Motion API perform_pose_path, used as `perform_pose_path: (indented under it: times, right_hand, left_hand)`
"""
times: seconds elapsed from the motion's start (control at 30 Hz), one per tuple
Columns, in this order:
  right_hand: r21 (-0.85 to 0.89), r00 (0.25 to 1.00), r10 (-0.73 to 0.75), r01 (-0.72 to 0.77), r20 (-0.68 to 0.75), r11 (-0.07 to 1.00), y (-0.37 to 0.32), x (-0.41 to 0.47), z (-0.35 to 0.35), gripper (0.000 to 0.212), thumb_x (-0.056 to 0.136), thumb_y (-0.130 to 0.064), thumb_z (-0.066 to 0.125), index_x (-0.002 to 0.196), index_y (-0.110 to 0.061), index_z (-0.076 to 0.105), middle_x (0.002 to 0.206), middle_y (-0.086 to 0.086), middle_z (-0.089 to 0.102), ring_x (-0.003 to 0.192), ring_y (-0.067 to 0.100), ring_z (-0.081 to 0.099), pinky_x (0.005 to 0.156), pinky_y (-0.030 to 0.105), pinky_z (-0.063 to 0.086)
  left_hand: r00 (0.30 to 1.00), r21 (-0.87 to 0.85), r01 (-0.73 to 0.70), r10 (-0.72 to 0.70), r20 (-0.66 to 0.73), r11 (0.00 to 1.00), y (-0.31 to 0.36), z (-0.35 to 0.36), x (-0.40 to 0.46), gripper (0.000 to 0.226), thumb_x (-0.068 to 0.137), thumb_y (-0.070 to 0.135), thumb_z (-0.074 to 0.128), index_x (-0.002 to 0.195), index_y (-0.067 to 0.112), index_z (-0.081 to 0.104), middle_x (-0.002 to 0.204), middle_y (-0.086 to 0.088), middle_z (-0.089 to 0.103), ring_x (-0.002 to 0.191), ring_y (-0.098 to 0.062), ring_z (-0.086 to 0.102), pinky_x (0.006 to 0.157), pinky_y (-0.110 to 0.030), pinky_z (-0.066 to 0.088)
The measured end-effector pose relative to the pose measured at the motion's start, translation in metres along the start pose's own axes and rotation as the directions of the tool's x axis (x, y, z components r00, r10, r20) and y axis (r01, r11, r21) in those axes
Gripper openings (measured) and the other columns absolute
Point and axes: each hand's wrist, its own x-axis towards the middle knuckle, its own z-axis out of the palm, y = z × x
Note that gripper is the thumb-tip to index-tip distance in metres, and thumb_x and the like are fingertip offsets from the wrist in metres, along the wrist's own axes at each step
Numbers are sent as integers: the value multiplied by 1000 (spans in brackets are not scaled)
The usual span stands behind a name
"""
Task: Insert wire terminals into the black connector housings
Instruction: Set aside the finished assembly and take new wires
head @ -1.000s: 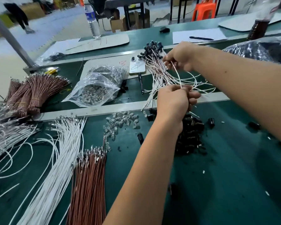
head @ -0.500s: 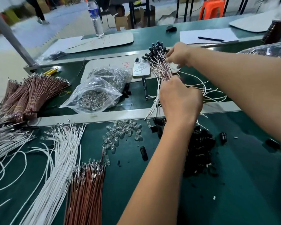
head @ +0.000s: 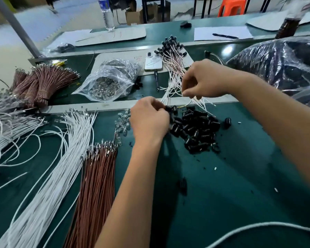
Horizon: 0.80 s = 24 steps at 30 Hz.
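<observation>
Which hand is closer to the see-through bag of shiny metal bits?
Left. The left hand sits just right of and below the clear bag; the right hand is farther right, past the white wires.

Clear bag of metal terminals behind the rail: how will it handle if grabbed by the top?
The clear bag would likely sag, since its film is crumpled and slumped. The loose metal terminals pooled low probably shift. It looks heavy for its size and may be slippery.
</observation>
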Motion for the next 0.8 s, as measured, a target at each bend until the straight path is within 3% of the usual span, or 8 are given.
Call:
perform_pose_path:
  times: [0.07,0.2,0.3,0.37,0.5,0.6,0.7,0.8]
  right_hand:
    - [10,999,-48,48,-11,999,-12,-18,8,4,90,-21,77,88,-20,80,73,-8,74,71,10,70,74,28,56]
    - [20,991,-121,120,56,993,-43,-41,31,5,90,-24,78,92,-20,81,79,-8,74,73,7,66,75,27,53]
    - [-4,981,-114,117,154,993,-63,-46,43,6,91,-25,77,87,-21,79,76,-6,75,71,10,67,71,27,52]
    - [-17,959,-76,84,274,996,-73,-50,44,15,91,-31,77,80,-21,74,66,-6,74,62,12,70,61,23,51]
    - [-20,762,43,-39,646,999,-93,-65,40,37,79,-42,88,85,-8,73,62,2,74,53,14,73,43,18,49]
    - [-202,682,100,71,724,977,-109,-72,52,46,71,-48,90,91,-10,75,64,-3,76,60,9,74,46,16,45]
    - [-254,702,106,109,705,961,-115,-73,57,33,76,-36,88,92,-12,71,62,-6,75,55,4,71,49,16,43]
    - [-279,840,133,23,526,960,-107,-65,45,24,79,-24,88,86,-11,69,61,1,74,48,10,70,46,17,50]
  left_hand:
    - [1000,123,-8,10,-16,992,-14,-7,-5,14,82,17,68,94,21,74,95,-2,73,94,-24,67,88,-34,56]
    - [992,361,-36,-12,129,932,-27,-11,-15,20,78,27,83,94,20,74,99,-7,72,98,-28,67,81,-29,48]
    - [991,350,-22,-24,128,937,-26,-15,-16,11,75,16,82,84,20,76,96,-7,74,96,-27,69,78,-24,48]
    - [990,314,-6,-38,134,949,-28,-22,-14,15,73,10,80,74,24,73,90,-3,74,91,-23,70,76,-21,49]
    - [994,239,26,-51,97,971,-32,-33,-10,28,76,5,71,63,29,66,87,-2,75,90,-21,70,86,-29,57]
    - [996,193,42,-57,73,980,-30,-32,-9,27,77,6,70,64,28,65,87,-3,74,92,-21,69,83,-25,54]
    - [995,155,43,-57,83,987,-27,-28,-10,22,76,4,67,70,25,67,89,-4,74,95,-22,68,87,-30,56]
    - [996,133,45,-56,76,990,-27,-27,-12,22,74,3,65,87,19,72,93,-6,74,96,-24,67,86,-31,56]
